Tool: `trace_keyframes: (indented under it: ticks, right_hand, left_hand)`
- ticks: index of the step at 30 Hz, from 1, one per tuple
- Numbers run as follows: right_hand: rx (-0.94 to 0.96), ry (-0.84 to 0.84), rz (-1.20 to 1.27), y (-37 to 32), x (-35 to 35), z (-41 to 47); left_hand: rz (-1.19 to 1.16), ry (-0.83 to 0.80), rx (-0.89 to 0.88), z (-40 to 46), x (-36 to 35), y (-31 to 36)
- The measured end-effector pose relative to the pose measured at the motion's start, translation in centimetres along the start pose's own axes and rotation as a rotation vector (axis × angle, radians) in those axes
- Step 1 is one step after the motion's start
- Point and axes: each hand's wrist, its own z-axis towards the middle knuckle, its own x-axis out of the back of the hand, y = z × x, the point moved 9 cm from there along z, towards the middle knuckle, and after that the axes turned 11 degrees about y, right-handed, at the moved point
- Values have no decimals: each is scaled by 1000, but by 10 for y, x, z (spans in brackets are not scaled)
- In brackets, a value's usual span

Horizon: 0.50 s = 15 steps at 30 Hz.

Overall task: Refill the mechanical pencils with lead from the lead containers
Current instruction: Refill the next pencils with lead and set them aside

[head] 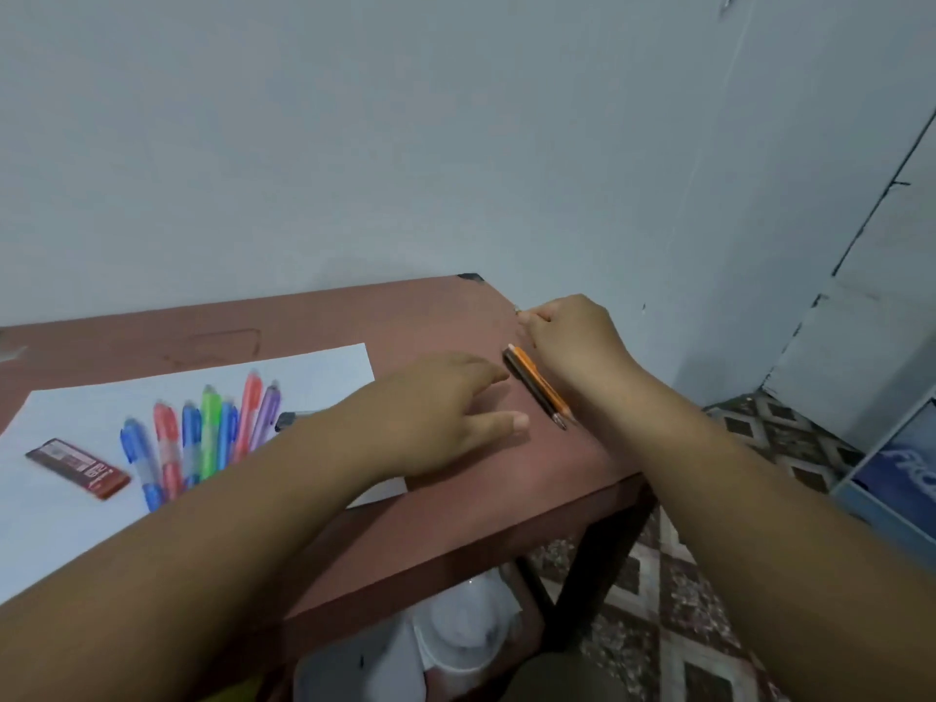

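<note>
Your left hand sits at the centre of the frame, palm down on the tabletop, with the fingers extended and relaxed; its grip is open and holds nothing. The fingertips point toward the right, just short of two pencils.

Your right hand is right of centre, near the far right corner of the tabletop. Its fingers are curled, and the fingertips pinch a small pale item at the upper left of the hand; the item is too small to identify.

Two pencils lie side by side, touching along their length, between your two hands. The orange pencil is on the right, against your right wrist. The dark pencil is on its left. Both run diagonally, tips toward the lower right.

At the left of the frame, a white paper sheet lies flat on the tabletop. A fan of coloured mechanical pencils rests on it: blue, red, green, pink and purple barrels, blurred by motion. A dark red lead container lies flat on the sheet, at the far left, just beside the fan. A small dark object lies at the right end of the fan, partly hidden by your left forearm.
</note>
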Motion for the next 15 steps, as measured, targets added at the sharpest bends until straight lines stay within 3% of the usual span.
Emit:
trace_keyframes:
  ticks: [10,15]
  right_hand:
    - [70,59,-195,22,-10,-6]
    - [38,10,-311,29,-21,-4]
  left_hand:
    - [-3,-29,-45,16,-38,4]
    - [35,-52,-33,17,-41,0]
